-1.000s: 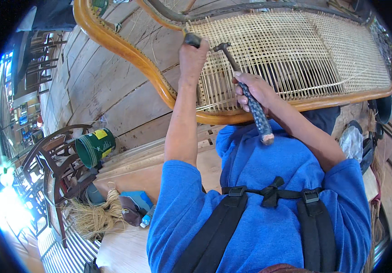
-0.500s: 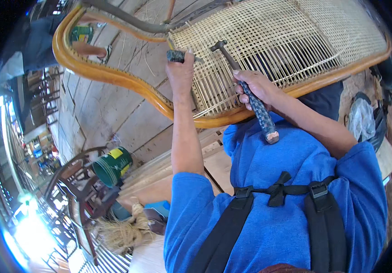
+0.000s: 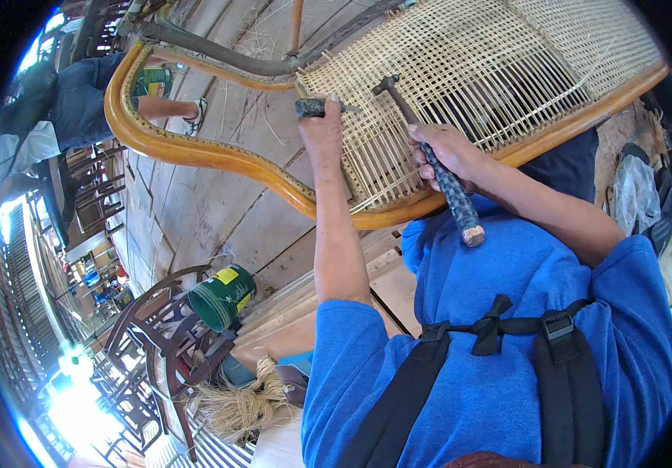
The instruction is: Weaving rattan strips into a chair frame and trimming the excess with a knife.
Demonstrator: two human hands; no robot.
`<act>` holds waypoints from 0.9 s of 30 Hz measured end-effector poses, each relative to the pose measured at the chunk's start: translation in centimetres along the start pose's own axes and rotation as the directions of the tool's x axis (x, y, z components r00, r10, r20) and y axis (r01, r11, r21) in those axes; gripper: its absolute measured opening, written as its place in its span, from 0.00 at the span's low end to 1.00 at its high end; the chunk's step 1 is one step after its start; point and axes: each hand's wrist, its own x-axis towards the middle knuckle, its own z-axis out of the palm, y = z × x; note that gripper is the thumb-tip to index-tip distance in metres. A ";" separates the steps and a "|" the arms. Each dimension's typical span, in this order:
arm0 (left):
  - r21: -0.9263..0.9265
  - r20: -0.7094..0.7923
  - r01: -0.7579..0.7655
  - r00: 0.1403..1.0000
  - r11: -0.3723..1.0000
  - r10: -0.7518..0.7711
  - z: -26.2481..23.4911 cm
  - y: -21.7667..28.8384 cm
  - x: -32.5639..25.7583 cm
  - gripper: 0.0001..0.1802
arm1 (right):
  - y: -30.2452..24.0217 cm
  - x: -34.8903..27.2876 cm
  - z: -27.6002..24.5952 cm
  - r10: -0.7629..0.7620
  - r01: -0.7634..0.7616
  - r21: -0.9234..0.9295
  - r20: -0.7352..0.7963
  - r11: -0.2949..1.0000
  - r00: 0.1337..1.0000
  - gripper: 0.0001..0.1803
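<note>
Punch (image 3: 316,107) is pinched crosswise in the left hand (image 3: 322,134), tip resting on the woven cane panel (image 3: 461,78) (rim side). Just to its right the hammer (image 3: 429,156) is gripped by the right hand (image 3: 443,152), head poised nearby, handle slanting back toward the body.

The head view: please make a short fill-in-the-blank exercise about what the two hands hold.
1. The right hand grips a ____ by its wrapped handle.
2. The left hand presses a dark punch tool against the woven ____ panel.
3. The green ____ lies on its side on the plank floor.

Missing words: hammer; cane; bucket
</note>
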 end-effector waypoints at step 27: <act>-0.061 -0.144 0.031 0.989 0.998 -0.039 0.4 -4.5 4.1 0.09 | -1.7 3.1 1.2 -0.043 0.043 -0.046 0.003 0.998 0.999 0.17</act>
